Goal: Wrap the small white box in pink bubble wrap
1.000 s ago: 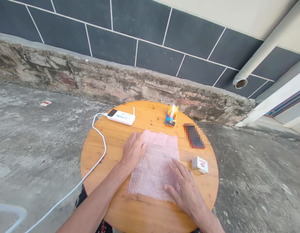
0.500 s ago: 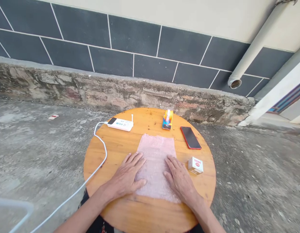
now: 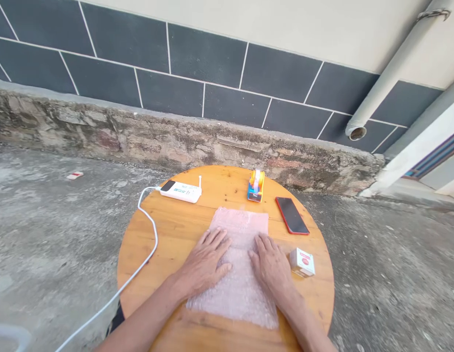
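Note:
A pinkish, see-through sheet of bubble wrap [image 3: 237, 293] lies flat on the round wooden table [image 3: 164, 254]. My left hand [image 3: 205, 256] rests palm down over its left edge, fingers stretched forward. On the right edge lies my right hand [image 3: 271, 264], also flat with its fingers extended. Neither hand grasps anything. Just right of my right hand stands a small white box [image 3: 302, 262] with red print.
Behind the sheet is an orange and blue tape dispenser [image 3: 256, 187]. A red-edged phone [image 3: 292, 215] lies to the right. At the back left, a white power bank-like device [image 3: 180, 191] has a white cable [image 3: 155, 234] running off the table. A stone-based wall [image 3: 212, 142] stands behind.
The view has shifted slightly, so the tabletop items appear a little lower. The sheet's lower left part now spreads further left, and both hands remain flat on it.

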A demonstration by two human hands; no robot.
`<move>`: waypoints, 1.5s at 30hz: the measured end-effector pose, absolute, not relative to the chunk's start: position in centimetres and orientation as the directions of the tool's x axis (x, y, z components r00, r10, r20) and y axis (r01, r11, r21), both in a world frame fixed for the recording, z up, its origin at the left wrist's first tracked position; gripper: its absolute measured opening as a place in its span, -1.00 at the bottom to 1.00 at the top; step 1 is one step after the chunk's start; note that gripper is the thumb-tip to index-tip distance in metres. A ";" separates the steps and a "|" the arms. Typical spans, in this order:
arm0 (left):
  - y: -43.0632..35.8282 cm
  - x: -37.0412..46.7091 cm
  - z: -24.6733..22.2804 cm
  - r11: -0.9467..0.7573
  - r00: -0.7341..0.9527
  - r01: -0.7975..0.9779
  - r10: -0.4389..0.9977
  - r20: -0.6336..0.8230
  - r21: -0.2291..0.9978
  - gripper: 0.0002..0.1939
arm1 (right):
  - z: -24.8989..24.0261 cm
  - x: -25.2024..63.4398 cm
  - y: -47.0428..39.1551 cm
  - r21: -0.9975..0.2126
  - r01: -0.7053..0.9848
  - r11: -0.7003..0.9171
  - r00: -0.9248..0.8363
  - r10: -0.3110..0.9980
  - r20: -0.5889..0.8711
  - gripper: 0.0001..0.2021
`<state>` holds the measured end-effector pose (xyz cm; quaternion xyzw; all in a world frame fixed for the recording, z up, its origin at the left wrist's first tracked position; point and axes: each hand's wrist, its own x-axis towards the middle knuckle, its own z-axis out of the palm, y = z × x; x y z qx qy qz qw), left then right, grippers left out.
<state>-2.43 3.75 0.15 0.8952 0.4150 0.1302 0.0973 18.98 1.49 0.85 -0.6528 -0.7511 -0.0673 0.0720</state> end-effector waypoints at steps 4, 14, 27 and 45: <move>3.6 -2.7 0.2 -0.624 0.611 0.713 0.777 0.154 0.321 -0.41 | 1.5 18.2 2.1 0.020 0.986 0.164 -0.164 0.963 0.215 -0.62; 3.8 -2.7 0.4 -0.602 0.601 0.699 0.787 0.139 0.386 -0.38 | 0.6 18.5 4.8 -0.008 0.993 0.121 -0.115 0.965 0.235 -0.56; 3.8 -3.2 1.1 -0.543 0.531 0.724 0.833 0.159 0.425 -0.35 | -0.5 19.2 4.6 0.004 0.995 0.099 -0.096 0.949 0.300 -0.56; 4.9 -5.3 0.9 -0.535 0.576 0.746 0.817 0.020 0.396 -0.13 | 0.9 19.8 4.9 -0.086 0.989 0.123 -0.101 0.968 0.229 -0.60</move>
